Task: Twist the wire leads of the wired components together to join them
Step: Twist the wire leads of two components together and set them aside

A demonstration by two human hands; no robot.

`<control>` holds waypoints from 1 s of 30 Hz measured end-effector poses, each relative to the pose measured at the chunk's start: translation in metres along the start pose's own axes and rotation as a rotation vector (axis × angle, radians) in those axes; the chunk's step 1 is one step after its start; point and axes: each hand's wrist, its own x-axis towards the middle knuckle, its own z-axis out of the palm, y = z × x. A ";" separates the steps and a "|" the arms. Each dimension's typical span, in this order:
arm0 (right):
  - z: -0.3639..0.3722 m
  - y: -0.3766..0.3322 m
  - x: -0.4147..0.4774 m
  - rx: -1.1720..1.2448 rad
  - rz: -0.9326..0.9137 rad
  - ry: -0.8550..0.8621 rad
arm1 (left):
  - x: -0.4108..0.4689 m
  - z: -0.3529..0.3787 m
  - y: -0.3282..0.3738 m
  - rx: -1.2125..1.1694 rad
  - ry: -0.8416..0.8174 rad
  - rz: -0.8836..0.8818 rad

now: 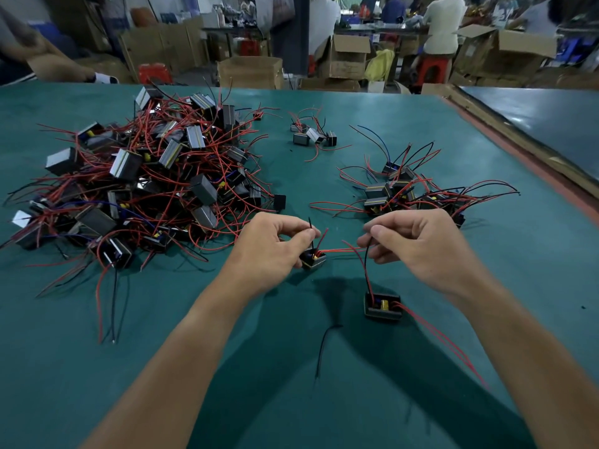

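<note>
Workshop bg: cardboard boxes (249,72), ppl at far benches. Green mat (291,176) carries everything.

Left half of mat: big pile (142,183) of black wired units w/ red/black leads, all tangled. Reads as untouched stock, so bulk of job is left.

Far edge, mid: small cluster (312,136), four or so units.

Near-centre: left hand (275,244), thumb + forefinger pinching tip of short black lead (310,226). Left unit (312,259) sits just under the fingers; can't tell if gripped or only hanging off the lead. Red lead (343,249) runs from that unit across to right hand (418,244), which pinches top end of long black lead (366,270). That lead drops to right unit (382,306), closer to near edge; resting or dangling, can't tell. Its red pair (447,345) trails toward near-right corner. Loose black wire (324,348) lies between the forearms.

Right side of mat, beyond right hand: smaller pile (405,192), prob. finished sets, not sure.

Status: both black lead ends are in hand but apart, no twist visible. This pair isn't joined yet. Ends need to meet, then twist.
</note>
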 end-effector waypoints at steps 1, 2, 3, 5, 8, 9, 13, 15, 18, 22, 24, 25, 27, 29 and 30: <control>0.001 0.000 0.000 0.020 0.013 -0.017 | 0.000 0.001 0.000 0.020 0.005 0.010; 0.002 -0.001 -0.001 0.030 0.023 -0.032 | 0.000 0.002 0.000 0.042 0.007 0.020; 0.002 -0.001 -0.001 0.034 0.031 -0.042 | 0.000 0.002 0.000 0.062 0.008 0.030; 0.003 -0.002 -0.002 0.044 0.046 -0.044 | -0.001 0.003 -0.001 0.093 0.006 0.044; 0.003 -0.003 -0.002 0.053 0.052 -0.021 | -0.003 0.005 -0.002 0.120 -0.034 0.064; 0.003 -0.004 -0.002 0.053 0.052 -0.020 | -0.003 0.006 -0.003 0.117 -0.055 0.068; 0.004 -0.004 -0.003 0.049 0.045 -0.041 | -0.003 0.010 -0.006 0.121 -0.105 0.078; 0.005 -0.004 -0.004 0.024 0.026 -0.045 | -0.003 0.012 -0.007 0.101 -0.139 0.072; 0.005 -0.003 -0.004 0.006 -0.001 -0.031 | -0.003 0.014 -0.007 0.020 -0.177 0.066; 0.005 -0.007 -0.006 0.060 -0.007 -0.068 | -0.002 0.015 -0.009 -0.017 -0.199 0.047; 0.004 -0.008 -0.007 0.097 0.021 -0.110 | -0.002 0.015 -0.009 -0.016 -0.200 0.037; 0.004 -0.009 -0.008 0.111 0.037 -0.135 | -0.002 0.015 -0.009 -0.025 -0.200 0.030; 0.004 -0.010 -0.009 0.121 0.061 -0.175 | -0.003 0.016 -0.008 -0.065 -0.206 0.016; 0.004 -0.011 -0.010 0.101 0.070 -0.196 | -0.003 0.016 -0.006 -0.113 -0.215 0.008; 0.005 -0.011 -0.010 0.094 0.074 -0.201 | -0.003 0.017 -0.005 -0.137 -0.222 0.005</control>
